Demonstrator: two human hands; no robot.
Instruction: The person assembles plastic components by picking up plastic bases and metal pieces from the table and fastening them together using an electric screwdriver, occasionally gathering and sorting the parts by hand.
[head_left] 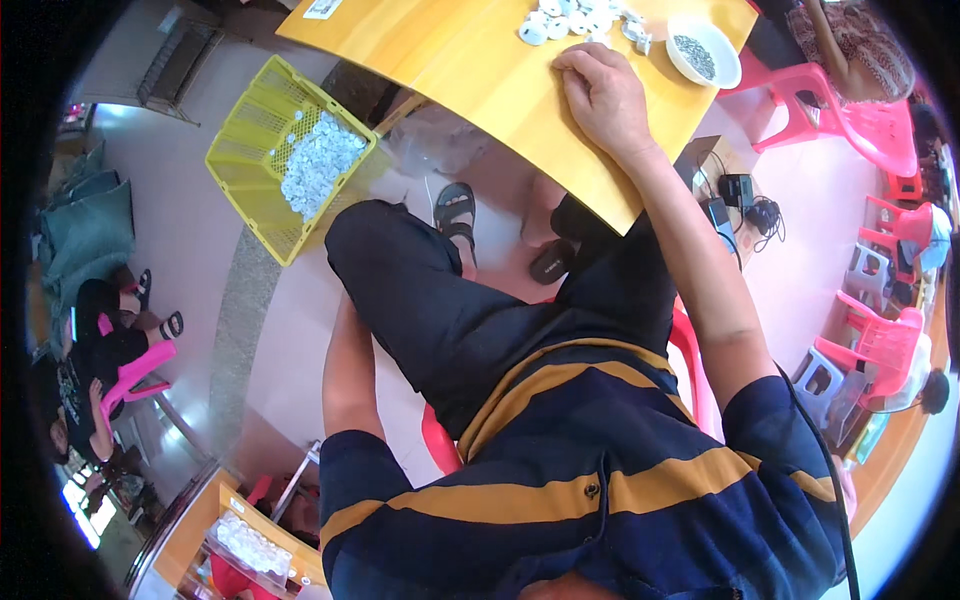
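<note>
My right hand [606, 98] rests on the yellow wooden table [450, 55], its fingers curled in. Whether anything is inside them is hidden. Just beyond the fingers lies a loose pile of small round white pieces [565, 18], some with dark centres. A white bowl [731, 72] holding small grey metal bits [694, 57] stands to the right of the hand. My left forearm [348, 365] hangs down beside my left thigh, and the hand at its end is out of sight behind the leg.
A yellow plastic crate [232, 165] with many small whitish pieces [322, 165] stands left of the table. Cables and a black device [736, 190] sit right of it. Pink chairs [870, 125] line the right side. One person [850, 50] sits upper right, another [100, 335] left.
</note>
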